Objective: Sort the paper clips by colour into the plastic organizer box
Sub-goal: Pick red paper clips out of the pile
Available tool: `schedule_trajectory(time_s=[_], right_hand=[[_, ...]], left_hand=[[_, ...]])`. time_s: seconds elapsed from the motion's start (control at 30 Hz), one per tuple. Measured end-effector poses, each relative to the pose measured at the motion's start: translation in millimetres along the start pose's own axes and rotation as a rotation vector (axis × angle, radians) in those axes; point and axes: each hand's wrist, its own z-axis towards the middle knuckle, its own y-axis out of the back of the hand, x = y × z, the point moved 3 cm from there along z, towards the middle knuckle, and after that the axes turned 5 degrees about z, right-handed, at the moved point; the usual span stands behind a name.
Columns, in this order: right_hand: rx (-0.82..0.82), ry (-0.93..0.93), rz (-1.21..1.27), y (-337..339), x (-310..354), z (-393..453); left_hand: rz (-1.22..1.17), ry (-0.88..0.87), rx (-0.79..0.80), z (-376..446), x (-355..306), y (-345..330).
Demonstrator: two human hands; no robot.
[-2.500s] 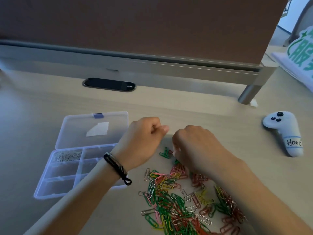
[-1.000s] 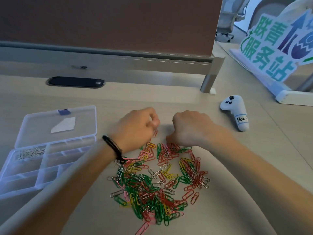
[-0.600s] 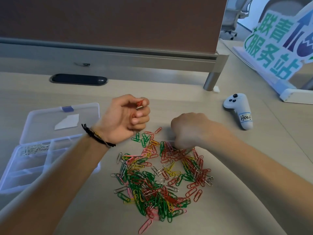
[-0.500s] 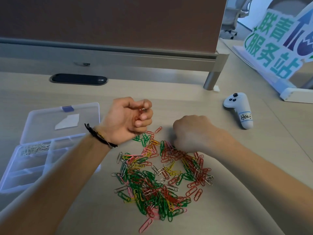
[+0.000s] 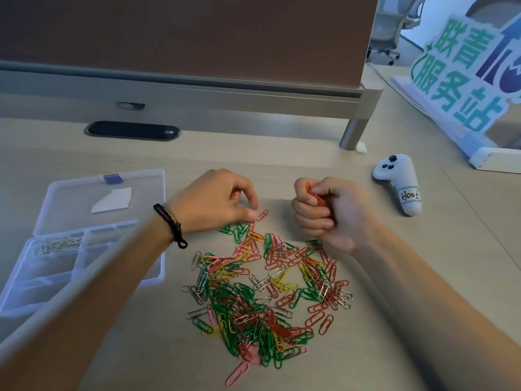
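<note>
The paper clips (image 5: 262,300) lie in a mixed heap of green, red, pink, yellow and bare metal at the centre of the counter (image 5: 282,159), toward its near edge. The organizer box (image 5: 81,244) sits open near the left edge, its lid laid back; only the far-left compartment holds anything, a batch of silver clips (image 5: 56,244). The remaining compartments appear unfilled.

The right hand (image 5: 328,214) is raised off the heap, its fingers clenched around a small bundle of red clips (image 5: 317,197). Half a second ago this hand was knuckles-down on the far edge of the heap; it has since lifted and turned so the bundle shows. The left hand (image 5: 218,206), which was then raised with a red clip between its fingers, has dropped to the heap's far edge, thumb and forefinger closing by a loose red clip (image 5: 262,215). Whether it already grips that clip, or retains any from before, cannot be told.

Assessment: red is being gathered by both hands and has not yet been deposited. The sort is at an early stage, one colour boxed.

A white controller (image 5: 400,187) lies toward the right edge, well apart from the work.
</note>
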Motion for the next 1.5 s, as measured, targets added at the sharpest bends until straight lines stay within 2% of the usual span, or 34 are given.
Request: schedule_trajectory(time_s=[0.2,0.3,0.37,0.43,0.5,0.53,0.57,0.63,0.77,0.87,0.97,1.0,1.07,1.13,1.2,1.27,1.4,1.5], right_hand=[[-0.048,-0.056,0.005,-3.2,-8.3,19.6],[-0.182,-0.099,-0.175,0.8,-7.5,27.9],[-0.191,-0.123,-0.286,3.5,-5.4,31.9],[-0.182,-0.129,-0.472,3.3,1.3,36.0],[-0.226,-0.053,-0.901,-0.1,12.0,40.5],[-0.224,0.020,-1.166,-4.7,17.5,42.8],[-0.195,0.091,-1.406,-10.1,21.0,45.1],[-0.122,0.134,-1.760,-22.3,21.8,46.9],[0.033,0.119,-2.263,-42.1,13.0,44.8],[0.139,0.231,-2.489,-53.8,7.0,40.2],[0.175,0.188,-2.595,-50.7,1.4,33.1],[0.113,0.173,-2.564,-46.8,5.0,31.5],[-0.094,0.151,-2.296,-31.3,15.5,25.3],[-0.270,0.096,-1.671,-14.5,24.7,14.1],[-0.361,0.066,-0.974,-7.2,26.3,-0.6],[-0.385,0.015,-0.581,-4.6,21.3,-17.9],[-0.348,-0.056,-0.237,-0.1,11.7,-40.6],[-0.400,-0.091,-0.231,5.2,5.0,-49.1]], left_hand=[[0.354,0.061,0.027,1.9,-1.2,-8.7],[0.321,0.026,0.069,2.3,-0.9,-10.2],[0.024,0.034,0.094,3.0,1.9,-9.4],[-0.621,0.121,0.207,2.3,6.9,-7.5],[-1.263,0.118,0.400,-0.1,8.0,-4.2],[-1.437,0.060,0.461,-0.3,9.2,-1.2],[-1.515,0.007,0.477,0.4,10.8,1.6],[-1.496,0.006,0.420,2.7,15.8,3.5],[-1.335,0.196,0.334,2.0,21.8,-1.0],[-1.185,0.235,0.321,-2.5,17.6,-0.3],[-0.981,0.186,0.302,-6.9,7.2,0.3],[-0.887,0.150,0.281,-7.9,3.8,0.1],[-0.728,0.074,0.278,-9.7,-7.4,-3.1],[-0.713,0.053,0.321,-11.4,-17.0,-11.7],[-0.761,0.086,0.348,-14.1,-22.8,-18.1],[-0.688,0.087,0.332,-17.4,-27.8,-20.4],[-0.304,0.072,0.076,-36.9,-29.9,-23.1],[0.012,0.111,-0.069,-55.9,-36.2,-32.5]])
